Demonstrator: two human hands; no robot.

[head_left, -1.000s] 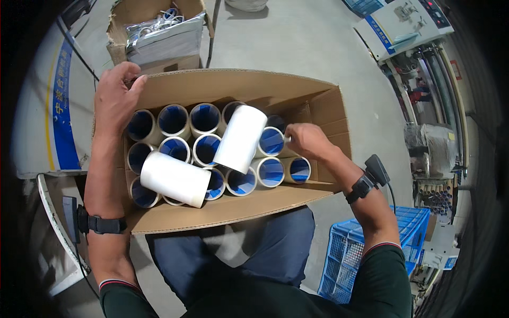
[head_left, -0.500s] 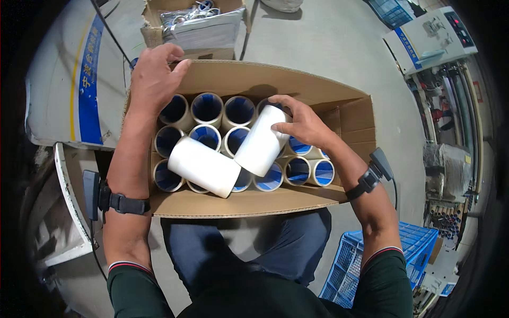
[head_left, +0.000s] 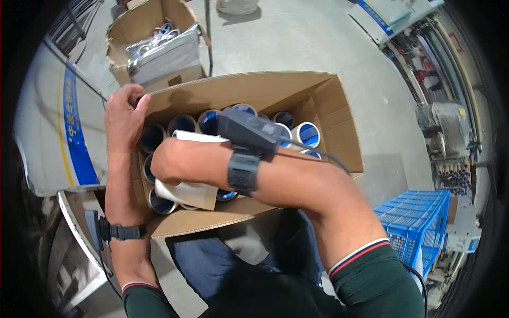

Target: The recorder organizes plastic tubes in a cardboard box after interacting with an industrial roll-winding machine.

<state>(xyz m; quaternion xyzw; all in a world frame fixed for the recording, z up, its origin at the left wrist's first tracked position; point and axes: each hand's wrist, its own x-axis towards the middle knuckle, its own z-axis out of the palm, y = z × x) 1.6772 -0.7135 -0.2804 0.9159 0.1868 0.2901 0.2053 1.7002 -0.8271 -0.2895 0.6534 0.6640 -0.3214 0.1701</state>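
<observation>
A long cardboard box (head_left: 339, 122) stands before me, holding upright white rolls with blue-lined cores, such as this roll (head_left: 308, 134) at its right end. Across it reaches my right arm. My right hand (head_left: 165, 160) is bent down over the left part, its fingers hidden behind the back of the hand. Two white rolls lie on their sides on the upright ones: one roll (head_left: 199, 137) peeks out beyond my right forearm, and another roll (head_left: 192, 195) shows on the near side, beneath the wrist. My left hand (head_left: 127, 114) grips the box's far left corner with curled fingers.
Beyond the box stands an open carton (head_left: 151, 24) with a plastic bag (head_left: 169, 55) in it. A white machine panel (head_left: 45, 138) with a blue stripe is close at left. At right are a blue plastic crate (head_left: 416, 212) and a machine with rollers (head_left: 445, 63).
My right hand has swung left across the box, from the tilted roll to the box's left part. The view has shifted, and my left hand has closed on the corner.
</observation>
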